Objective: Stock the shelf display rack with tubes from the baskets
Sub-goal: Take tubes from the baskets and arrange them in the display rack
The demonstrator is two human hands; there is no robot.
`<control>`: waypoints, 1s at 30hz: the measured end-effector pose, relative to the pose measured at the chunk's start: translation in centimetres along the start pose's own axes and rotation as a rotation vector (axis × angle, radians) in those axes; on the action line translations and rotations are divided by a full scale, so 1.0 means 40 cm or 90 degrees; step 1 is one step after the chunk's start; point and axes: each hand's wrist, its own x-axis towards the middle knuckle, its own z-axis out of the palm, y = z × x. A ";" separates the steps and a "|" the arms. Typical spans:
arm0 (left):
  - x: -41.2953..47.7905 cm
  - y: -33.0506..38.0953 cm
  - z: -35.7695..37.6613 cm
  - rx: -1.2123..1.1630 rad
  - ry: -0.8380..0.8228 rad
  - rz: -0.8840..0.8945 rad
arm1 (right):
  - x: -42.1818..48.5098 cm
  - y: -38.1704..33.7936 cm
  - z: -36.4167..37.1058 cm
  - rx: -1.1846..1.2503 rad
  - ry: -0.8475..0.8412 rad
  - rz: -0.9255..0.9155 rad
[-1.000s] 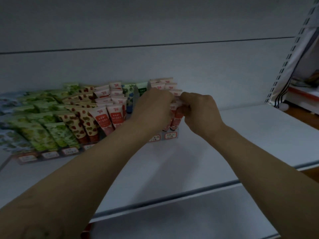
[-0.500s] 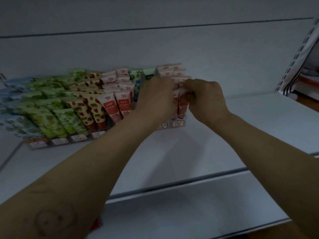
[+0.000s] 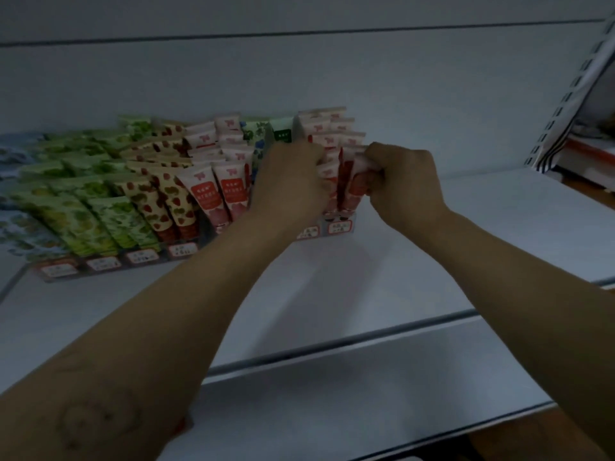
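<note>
While right hand (image 3: 404, 189) is gripping pink-and-red plastic tube (image 3: 354, 191) with fingers curled tight round its upper end, tube is standing in end row of clear tiered display rack (image 3: 139, 256). Left hand (image 3: 291, 184) is curling just left of those fingers, against neighbouring tubes (image 3: 327, 138); grasp hidden, cannot tell.

One left hand (image 3: 289, 184), one right hand (image 3: 401, 189), one display rack (image 3: 45, 277), six visible price labels (image 3: 143, 256); tubes (image 3: 203, 192) too crowded to count.
</note>
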 end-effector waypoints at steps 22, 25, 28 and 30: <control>0.013 0.027 0.002 0.114 -0.029 0.006 | 0.000 -0.034 0.002 0.050 -0.054 0.060; 0.001 0.021 -0.011 0.084 -0.082 -0.015 | -0.012 -0.049 -0.028 0.066 -0.115 0.146; -0.045 0.013 -0.044 0.063 -0.100 -0.052 | -0.049 -0.076 -0.069 0.062 -0.177 0.203; -0.098 0.006 -0.069 0.065 -0.084 -0.057 | -0.077 -0.090 -0.099 0.014 -0.193 0.213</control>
